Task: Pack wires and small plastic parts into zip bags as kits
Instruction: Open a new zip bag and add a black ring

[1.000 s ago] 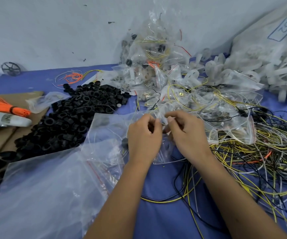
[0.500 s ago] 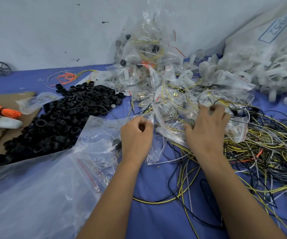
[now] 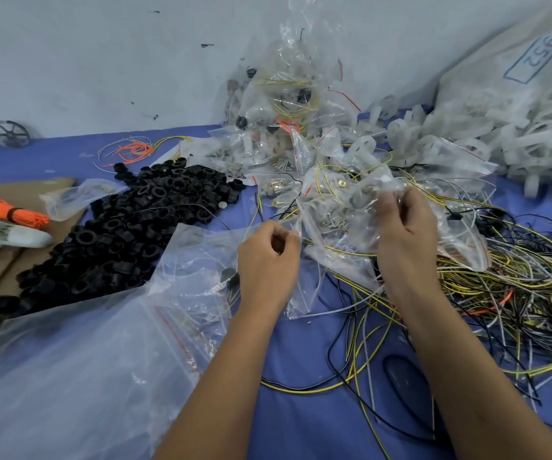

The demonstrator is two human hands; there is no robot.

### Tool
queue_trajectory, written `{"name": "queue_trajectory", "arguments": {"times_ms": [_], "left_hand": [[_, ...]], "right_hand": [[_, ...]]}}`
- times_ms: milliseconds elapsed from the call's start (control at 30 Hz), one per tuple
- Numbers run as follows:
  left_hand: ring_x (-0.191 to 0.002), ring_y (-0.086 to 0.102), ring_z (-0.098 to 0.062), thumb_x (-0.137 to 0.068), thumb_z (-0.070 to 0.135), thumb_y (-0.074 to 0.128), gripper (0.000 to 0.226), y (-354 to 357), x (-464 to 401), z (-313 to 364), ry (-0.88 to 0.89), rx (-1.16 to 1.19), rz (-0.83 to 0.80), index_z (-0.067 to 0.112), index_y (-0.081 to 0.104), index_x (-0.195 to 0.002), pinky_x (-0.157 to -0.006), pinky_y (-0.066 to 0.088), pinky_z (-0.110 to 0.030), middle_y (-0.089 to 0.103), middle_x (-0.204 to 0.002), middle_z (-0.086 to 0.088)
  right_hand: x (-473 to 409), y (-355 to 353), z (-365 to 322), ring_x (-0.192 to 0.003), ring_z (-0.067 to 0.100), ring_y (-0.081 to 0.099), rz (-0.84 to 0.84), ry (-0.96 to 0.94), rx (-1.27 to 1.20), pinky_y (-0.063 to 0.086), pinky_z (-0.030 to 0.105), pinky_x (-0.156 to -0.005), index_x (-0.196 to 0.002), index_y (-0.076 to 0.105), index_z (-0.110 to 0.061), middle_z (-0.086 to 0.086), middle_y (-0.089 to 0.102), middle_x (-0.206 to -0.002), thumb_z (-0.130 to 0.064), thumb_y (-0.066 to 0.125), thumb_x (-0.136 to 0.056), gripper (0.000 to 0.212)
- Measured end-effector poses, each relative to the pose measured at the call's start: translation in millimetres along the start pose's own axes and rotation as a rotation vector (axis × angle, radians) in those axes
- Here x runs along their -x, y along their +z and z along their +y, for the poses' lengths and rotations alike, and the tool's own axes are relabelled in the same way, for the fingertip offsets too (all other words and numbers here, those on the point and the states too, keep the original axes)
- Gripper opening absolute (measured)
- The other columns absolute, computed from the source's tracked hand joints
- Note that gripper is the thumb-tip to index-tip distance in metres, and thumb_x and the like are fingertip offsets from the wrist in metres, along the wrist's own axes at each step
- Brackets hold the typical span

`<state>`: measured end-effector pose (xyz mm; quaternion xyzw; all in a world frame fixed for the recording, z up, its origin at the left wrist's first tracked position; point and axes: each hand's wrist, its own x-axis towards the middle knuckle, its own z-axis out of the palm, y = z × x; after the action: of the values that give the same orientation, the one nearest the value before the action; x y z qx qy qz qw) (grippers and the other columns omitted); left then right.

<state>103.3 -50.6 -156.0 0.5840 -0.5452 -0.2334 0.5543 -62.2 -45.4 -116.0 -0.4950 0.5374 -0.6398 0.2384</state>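
pinching one clear zip bag between curled left hand and right hand.

Clear zip bag crumpled, above tangled yellow-black wires.

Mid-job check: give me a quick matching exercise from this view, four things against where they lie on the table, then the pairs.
Things:
1. black rings
2. orange bundle
3. loose wires
4. white plastic parts

Places:
A. far right, by the wall
B. left edge, on cardboard
C. right of the right hand
D. left of the left hand

Pairs: 1-D, 2-B, 3-C, 4-A
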Motion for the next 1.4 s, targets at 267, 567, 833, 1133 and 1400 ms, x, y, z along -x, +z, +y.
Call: {"name": "queue_trajectory", "arguments": {"times_ms": [267, 567, 833, 1133, 1400], "left_hand": [[-0.060, 0.054, -0.017, -0.096, 0.052, 0.049, 0.039, -2.5, 5.2, 8.4, 0.045, 0.338, -0.081, 0.017, 0.065, -0.095, -0.055, 0.042, -0.028, 0.064, -0.077, 0.011], [-0.060, 0.057, -0.007, -0.079, 0.046, 0.064, 0.019, 3.4, 5.4, -0.4, 0.090, -0.073, -0.095, 0.030, 0.054, -0.083, -0.054, 0.045, -0.018, 0.064, -0.076, 0.014], [-0.060, 0.059, -0.003, -0.082, 0.013, 0.070, 0.013, 1.8, 3.7, -2.8, 0.038, -0.064, -0.048, 0.022, 0.063, -0.076, -0.056, 0.042, -0.010, 0.064, -0.066, 0.008], [-0.063, 0.059, -0.003, -0.085, 0.007, 0.071, 0.017, -2.8, 0.9, 4.1, -0.158, 0.216, 0.120, 0.020, 0.066, -0.076, -0.059, 0.045, -0.014, 0.067, -0.069, 0.009], [-0.061, 0.056, -0.018, -0.087, 0.017, 0.065, 0.017, -7.2, 5.7, 12.8, -0.019, 0.331, 0.240, 0.027, 0.060, -0.075, -0.057, 0.048, -0.037, 0.063, -0.068, 0.002]], "right_hand": [[13.7, 15.2, 1.4, -0.079, 0.037, 0.064, -0.377, 0.367, -0.318, 0.056, 0.069, -0.074, -0.097, 0.059, -0.010, 0.028, 0.068, -0.102, -0.016, 0.053, -0.104, 0.011], [8.3, 12.1, -0.4, -0.104, 0.043, 0.070, -0.225, 0.546, -0.474, 0.057, 0.064, -0.083, -0.117, 0.067, -0.018, 0.016, 0.073, -0.115, -0.020, 0.054, -0.104, 0.018], [6.8, 7.7, 1.4, -0.107, 0.029, 0.071, -0.437, 0.518, -0.719, 0.061, 0.033, -0.083, -0.120, 0.066, -0.001, 0.020, 0.070, -0.121, -0.007, 0.077, -0.078, 0.044], [16.2, 15.4, -2.8, -0.082, 0.013, 0.073, -0.432, 0.256, -0.439, 0.058, 0.022, -0.069, -0.109, 0.073, -0.008, 0.007, 0.079, -0.095, 0.010, 0.075, -0.080, 0.034], [15.6, 13.5, 5.3, -0.053, 0.020, 0.063, -0.398, 0.068, 0.132, 0.056, 0.032, -0.052, -0.100, 0.076, -0.014, 0.013, 0.072, -0.073, -0.014, 0.081, -0.085, 0.016]]}}
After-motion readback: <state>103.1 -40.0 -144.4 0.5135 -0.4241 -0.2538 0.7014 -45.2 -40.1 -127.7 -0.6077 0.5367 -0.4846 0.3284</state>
